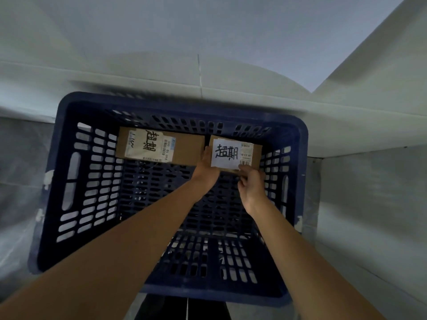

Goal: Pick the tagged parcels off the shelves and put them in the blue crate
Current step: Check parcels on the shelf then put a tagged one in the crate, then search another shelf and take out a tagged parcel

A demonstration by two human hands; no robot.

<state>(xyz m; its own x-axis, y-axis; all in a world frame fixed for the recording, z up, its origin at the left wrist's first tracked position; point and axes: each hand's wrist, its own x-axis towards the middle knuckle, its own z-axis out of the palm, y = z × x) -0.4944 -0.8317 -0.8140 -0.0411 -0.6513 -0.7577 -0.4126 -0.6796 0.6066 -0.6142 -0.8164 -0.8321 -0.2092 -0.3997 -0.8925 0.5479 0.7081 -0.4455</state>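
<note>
Pale grey floor and white wall panels surround a blue crate seen from above; left of both hands, a long brown parcel with a handwritten tag lies flat on the crate's far floor; the left hand grips the left edge of a smaller tagged parcel; the right hand pinches its near edge, thumb on top; this parcel sits just beside the long one, low inside the crate.

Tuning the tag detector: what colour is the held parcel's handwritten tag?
White tag with black handwriting, per the head view.
</note>
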